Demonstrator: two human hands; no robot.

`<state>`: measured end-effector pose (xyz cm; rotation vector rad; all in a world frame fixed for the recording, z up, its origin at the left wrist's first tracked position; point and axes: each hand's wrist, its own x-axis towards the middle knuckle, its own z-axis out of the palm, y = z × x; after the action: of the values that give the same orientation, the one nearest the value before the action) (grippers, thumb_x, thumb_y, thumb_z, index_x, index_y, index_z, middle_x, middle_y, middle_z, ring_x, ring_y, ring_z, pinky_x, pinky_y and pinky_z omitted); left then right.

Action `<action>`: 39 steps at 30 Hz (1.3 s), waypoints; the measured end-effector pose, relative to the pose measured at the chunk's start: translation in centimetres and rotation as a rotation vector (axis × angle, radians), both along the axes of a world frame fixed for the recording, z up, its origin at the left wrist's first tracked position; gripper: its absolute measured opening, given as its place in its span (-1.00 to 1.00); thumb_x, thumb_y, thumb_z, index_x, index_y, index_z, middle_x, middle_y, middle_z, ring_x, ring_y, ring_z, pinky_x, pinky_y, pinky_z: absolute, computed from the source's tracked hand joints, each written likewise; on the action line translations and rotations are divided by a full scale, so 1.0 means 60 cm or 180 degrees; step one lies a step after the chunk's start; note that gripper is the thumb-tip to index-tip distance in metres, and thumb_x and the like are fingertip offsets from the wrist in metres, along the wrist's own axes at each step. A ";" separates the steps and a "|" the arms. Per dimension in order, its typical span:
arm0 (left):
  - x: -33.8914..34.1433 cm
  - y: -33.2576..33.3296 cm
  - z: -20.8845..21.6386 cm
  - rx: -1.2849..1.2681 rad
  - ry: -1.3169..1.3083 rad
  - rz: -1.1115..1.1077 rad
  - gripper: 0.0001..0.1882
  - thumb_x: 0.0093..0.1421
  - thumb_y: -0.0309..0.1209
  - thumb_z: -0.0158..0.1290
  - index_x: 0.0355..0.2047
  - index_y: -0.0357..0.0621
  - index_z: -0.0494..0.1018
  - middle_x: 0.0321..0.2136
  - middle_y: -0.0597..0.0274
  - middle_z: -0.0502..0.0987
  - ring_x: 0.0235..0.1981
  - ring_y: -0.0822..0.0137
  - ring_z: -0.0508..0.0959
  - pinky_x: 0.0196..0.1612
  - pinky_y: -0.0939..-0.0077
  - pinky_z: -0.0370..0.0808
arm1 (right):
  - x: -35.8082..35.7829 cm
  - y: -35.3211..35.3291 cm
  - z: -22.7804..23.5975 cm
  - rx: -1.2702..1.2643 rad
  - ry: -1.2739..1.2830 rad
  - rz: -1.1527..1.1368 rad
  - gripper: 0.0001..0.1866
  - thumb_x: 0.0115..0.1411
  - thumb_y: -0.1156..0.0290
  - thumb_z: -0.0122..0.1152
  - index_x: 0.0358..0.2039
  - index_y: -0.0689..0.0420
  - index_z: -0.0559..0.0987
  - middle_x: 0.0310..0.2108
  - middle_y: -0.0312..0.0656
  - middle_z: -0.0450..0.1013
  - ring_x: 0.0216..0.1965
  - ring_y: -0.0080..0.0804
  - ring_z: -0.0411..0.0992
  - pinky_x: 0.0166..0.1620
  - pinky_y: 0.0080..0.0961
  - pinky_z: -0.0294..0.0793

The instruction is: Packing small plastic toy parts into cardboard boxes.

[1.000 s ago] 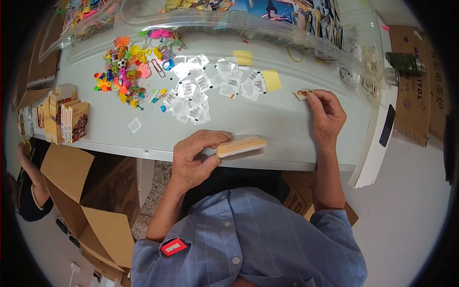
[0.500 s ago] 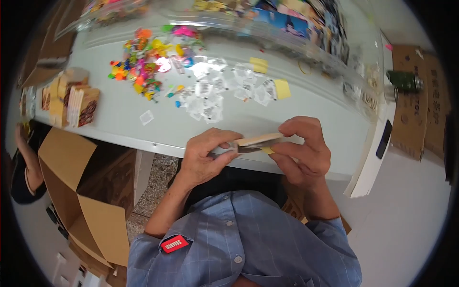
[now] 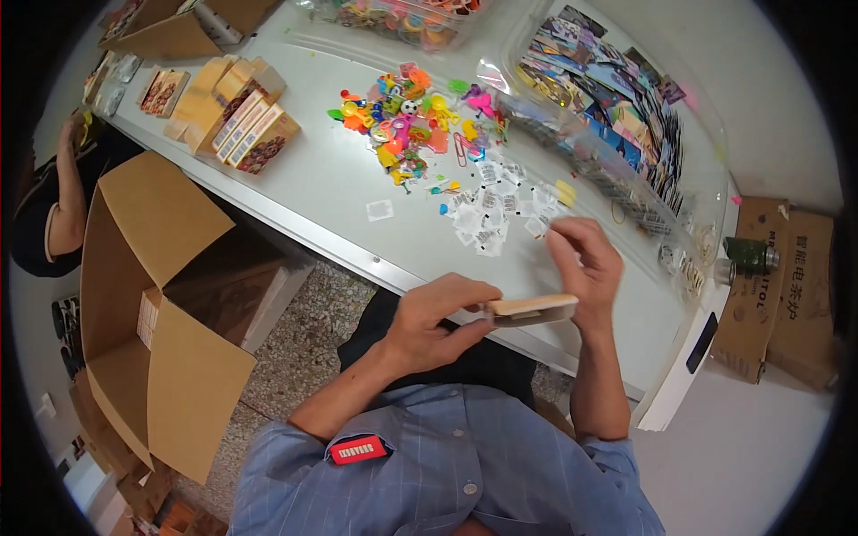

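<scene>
My left hand (image 3: 438, 323) grips a small flat cardboard box (image 3: 536, 308) by its left end, thumb below and fingers on top. The box's open side faces me, and something pale shows inside. My right hand (image 3: 590, 268) is off the box, above the table beside a heap of small white printed packets (image 3: 483, 219). Its fingers are bent and slightly apart, with nothing visible in them. A yellow slip (image 3: 565, 192) lies just beyond that hand.
Colourful plastic trinkets (image 3: 407, 121) lie behind the packets. Small boxes (image 3: 255, 134) stand at the left. Clear bins hold cards (image 3: 617, 107) and more trinkets (image 3: 420, 22). An open carton (image 3: 197, 393) stands below the table's left edge. Another person's arm (image 3: 70, 188) shows far left.
My right hand has left the box and moved up toward the packets. The yellow slip it held at the box's opening is out of sight. The view has turned left.
</scene>
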<state>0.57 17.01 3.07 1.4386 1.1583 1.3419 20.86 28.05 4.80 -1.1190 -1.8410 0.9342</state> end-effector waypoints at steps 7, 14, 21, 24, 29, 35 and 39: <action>-0.100 -0.075 -0.016 -0.0147 0.0241 0.1082 -0.66 0.05 -0.66 0.30 -0.13 -0.28 0.58 -0.28 0.13 0.63 -0.29 0.36 0.64 -0.19 0.53 0.57 | -0.213 0.071 -0.022 0.0088 -0.0410 0.0678 -0.78 0.17 0.43 0.34 -0.20 0.26 0.63 -0.34 -0.14 0.51 -0.39 -0.43 0.45 -0.33 -0.50 0.44; -0.140 -0.094 -0.050 -0.0522 -0.0210 0.1610 -0.66 0.06 -0.66 0.30 -0.12 -0.30 0.55 -0.29 0.21 0.63 -0.32 0.48 0.61 -0.21 0.61 0.54 | -0.255 0.093 -0.058 0.0646 -0.1481 0.0718 -0.74 0.18 0.38 0.33 -0.15 0.24 0.64 -0.35 -0.08 0.51 -0.36 -0.36 0.48 -0.27 -0.43 0.45; -0.148 -0.067 -0.052 -0.0567 -0.0420 0.1507 -0.62 0.07 -0.64 0.31 -0.07 -0.32 0.53 -0.26 0.17 0.64 -0.32 0.47 0.62 -0.24 0.60 0.56 | -0.201 0.093 -0.037 -0.0636 -0.0009 0.0411 -0.79 0.25 0.44 0.30 -0.16 0.30 0.63 -0.36 -0.30 0.50 -0.41 -0.62 0.39 -0.36 -0.60 0.38; -0.147 -0.043 -0.049 -0.0707 -0.0332 0.1275 -0.61 0.08 -0.61 0.31 -0.05 -0.30 0.54 -0.24 0.13 0.64 -0.31 0.44 0.63 -0.23 0.59 0.58 | -0.176 0.074 0.001 -0.0897 0.0546 0.0273 -0.82 0.24 0.50 0.28 -0.19 0.33 0.62 -0.38 -0.33 0.47 -0.42 -0.66 0.36 -0.38 -0.68 0.31; -0.134 -0.013 -0.036 -0.0678 -0.0257 0.0910 -0.62 0.09 -0.58 0.29 -0.04 -0.25 0.56 -0.24 0.08 0.64 -0.30 0.38 0.65 -0.24 0.58 0.61 | -0.152 0.042 0.059 0.0947 -0.0034 0.0947 -0.78 0.07 0.59 0.36 -0.23 0.27 0.63 -0.43 -0.27 0.46 -0.40 -0.49 0.39 -0.34 -0.53 0.39; -0.117 0.001 -0.038 -0.0601 -0.0179 0.0729 -0.63 0.08 -0.60 0.29 -0.06 -0.23 0.57 -0.26 0.09 0.64 -0.32 0.38 0.65 -0.30 0.55 0.61 | -0.130 0.018 0.053 0.1906 -0.0756 0.1119 -0.53 -0.20 0.45 0.60 -0.18 0.01 0.70 -0.49 -0.34 0.42 -0.44 -0.42 0.38 -0.42 -0.52 0.35; -0.110 0.000 -0.038 -0.0892 -0.0137 0.0611 -0.64 0.08 -0.61 0.29 -0.08 -0.21 0.58 -0.28 0.12 0.63 -0.36 0.43 0.64 -0.32 0.58 0.60 | -0.112 0.015 0.043 0.2066 -0.0806 0.1166 -0.53 -0.20 0.45 0.60 -0.18 0.01 0.71 -0.43 -0.32 0.43 -0.41 -0.41 0.38 -0.41 -0.52 0.34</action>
<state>-6.00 17.00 0.78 1.1158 1.4222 1.2724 14.11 28.95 7.41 -0.5203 -2.3672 0.3249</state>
